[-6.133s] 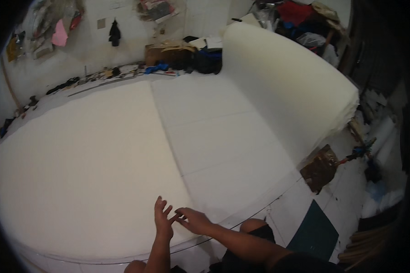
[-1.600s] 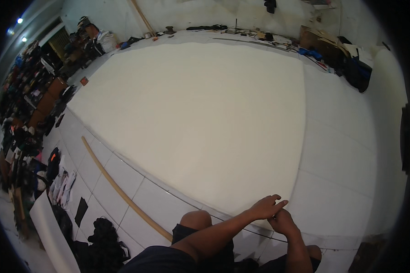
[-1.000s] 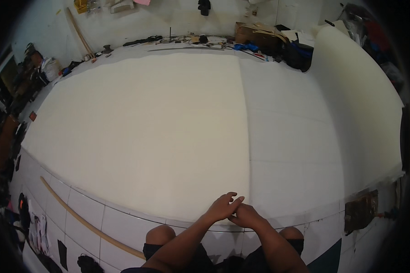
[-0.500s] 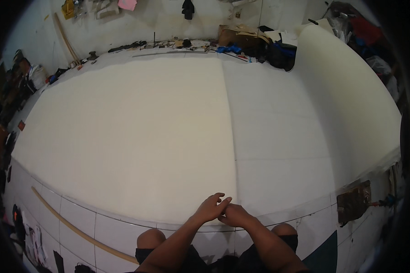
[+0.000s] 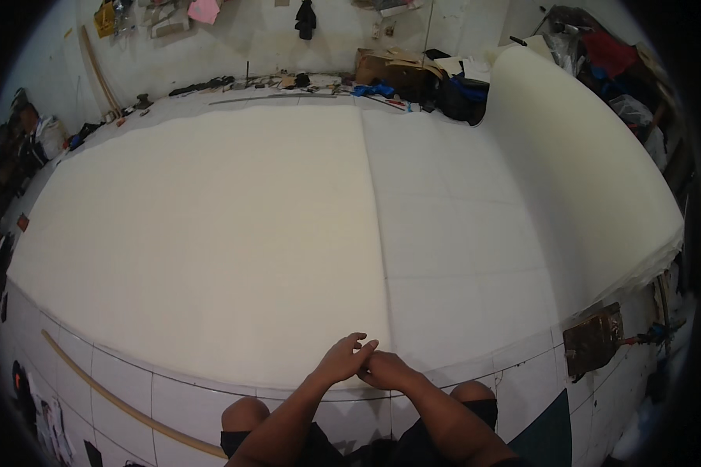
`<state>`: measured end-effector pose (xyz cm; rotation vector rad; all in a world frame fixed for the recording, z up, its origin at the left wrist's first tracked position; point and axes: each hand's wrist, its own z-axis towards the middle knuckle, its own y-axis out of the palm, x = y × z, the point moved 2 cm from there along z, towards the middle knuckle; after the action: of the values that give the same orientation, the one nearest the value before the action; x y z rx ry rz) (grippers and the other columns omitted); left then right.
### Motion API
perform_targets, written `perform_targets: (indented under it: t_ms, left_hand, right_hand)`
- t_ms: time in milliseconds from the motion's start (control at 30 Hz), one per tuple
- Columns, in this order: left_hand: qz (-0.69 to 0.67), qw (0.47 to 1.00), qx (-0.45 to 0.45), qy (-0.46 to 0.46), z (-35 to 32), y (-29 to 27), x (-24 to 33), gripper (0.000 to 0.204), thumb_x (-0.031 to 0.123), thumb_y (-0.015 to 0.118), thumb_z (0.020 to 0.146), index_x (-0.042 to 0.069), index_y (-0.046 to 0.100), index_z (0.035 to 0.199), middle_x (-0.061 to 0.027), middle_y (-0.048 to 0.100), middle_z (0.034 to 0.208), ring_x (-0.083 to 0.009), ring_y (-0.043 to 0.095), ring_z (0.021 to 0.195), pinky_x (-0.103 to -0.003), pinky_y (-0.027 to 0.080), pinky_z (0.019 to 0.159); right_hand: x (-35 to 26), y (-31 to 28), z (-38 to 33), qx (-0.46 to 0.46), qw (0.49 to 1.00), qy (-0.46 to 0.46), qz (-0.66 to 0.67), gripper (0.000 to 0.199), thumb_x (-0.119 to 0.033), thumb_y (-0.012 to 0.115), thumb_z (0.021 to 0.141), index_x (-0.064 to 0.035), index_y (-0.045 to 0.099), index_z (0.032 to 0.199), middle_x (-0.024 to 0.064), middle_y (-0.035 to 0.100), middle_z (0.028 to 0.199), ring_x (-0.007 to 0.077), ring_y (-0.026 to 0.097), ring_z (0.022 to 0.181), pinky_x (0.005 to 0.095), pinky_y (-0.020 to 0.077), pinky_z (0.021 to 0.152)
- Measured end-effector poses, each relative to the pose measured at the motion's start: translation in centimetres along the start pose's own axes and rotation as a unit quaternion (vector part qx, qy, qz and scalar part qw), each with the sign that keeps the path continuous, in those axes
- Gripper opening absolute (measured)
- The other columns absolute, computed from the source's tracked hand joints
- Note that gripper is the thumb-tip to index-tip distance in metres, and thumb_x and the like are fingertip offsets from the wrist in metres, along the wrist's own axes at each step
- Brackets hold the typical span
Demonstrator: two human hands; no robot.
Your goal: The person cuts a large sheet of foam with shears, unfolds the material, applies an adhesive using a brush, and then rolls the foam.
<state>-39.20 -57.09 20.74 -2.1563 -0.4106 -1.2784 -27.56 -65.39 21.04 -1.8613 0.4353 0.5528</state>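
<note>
My left hand (image 5: 345, 359) and my right hand (image 5: 386, 370) meet in front of me, over the near edge of a wide cream sheet (image 5: 210, 241) spread on the floor. On the left hand some fingers are stretched out and apart, and its thumb side touches the right hand. The right hand's fingers are curled closed against the left; what they hold, if anything, is hidden. To the right of the cream sheet's straight edge lies a thin whitish layer (image 5: 459, 233) with tile lines showing through. It runs to a large cream roll (image 5: 592, 163).
A long wooden strip (image 5: 125, 405) lies on the tiles at the near left. A brown packet (image 5: 592, 341) sits below the roll's near end. Along the back wall are a cardboard box (image 5: 401, 71), a dark bag (image 5: 461, 97) and scattered small items. Dark green material (image 5: 541, 436) lies near my right knee.
The view has shifted a little, so the scene sits further left in the picture. My hands stay together over the sheet's edge with almost the same finger pose.
</note>
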Motion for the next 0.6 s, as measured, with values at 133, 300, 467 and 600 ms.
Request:
perform_targets:
  t_ms: [133,300,467,600]
  left_hand:
    - [0.001,1.000,0.002,-0.003,-0.1,-0.1,-0.3,0.071,0.055,0.053,0.090,-0.004,0.051,0.129,-0.0249,0.062,0.112,-0.0328,0.062,0.104,-0.038,0.049,0.089]
    - [0.002,1.000,0.000,-0.004,0.2,-0.4,-0.7,0.072,0.055,0.053,0.090,-0.005,0.050,0.129,-0.0245,0.063,0.110,-0.0322,0.063,0.102,-0.037,0.050,0.088]
    - [-0.008,1.000,0.002,-0.003,0.2,-0.4,-1.2,0.071,0.054,0.054,0.090,-0.004,0.050,0.129,-0.0240,0.063,0.109,-0.0312,0.063,0.102,-0.037,0.050,0.087]
    - [-0.015,1.000,-0.001,-0.003,-0.2,-0.5,-0.6,0.070,0.053,0.055,0.090,-0.004,0.050,0.130,-0.0241,0.063,0.109,-0.0311,0.063,0.103,-0.037,0.050,0.087]
  right_hand:
    - [-0.3,0.0,0.0,0.009,1.000,-0.005,0.007,0.022,-0.023,0.058,0.088,-0.0067,0.066,0.099,0.0139,0.068,0.097,0.0324,0.064,0.091,0.0433,0.0515,0.078]
    - [-0.2,0.2,0.2,0.024,1.000,0.010,0.009,0.024,-0.023,0.057,0.090,-0.0069,0.063,0.107,0.0149,0.067,0.105,0.0337,0.064,0.095,0.0442,0.0516,0.080]
    - [0.0,0.3,0.4,-0.002,1.000,0.014,0.003,0.036,-0.030,0.049,0.096,-0.0102,0.055,0.125,0.0168,0.063,0.117,0.0363,0.062,0.102,0.0465,0.0499,0.085]
    - [-0.3,0.1,0.2,0.002,1.000,0.003,0.010,0.039,-0.030,0.048,0.097,-0.0089,0.051,0.129,0.0176,0.062,0.119,0.0367,0.061,0.103,0.0461,0.0497,0.086]
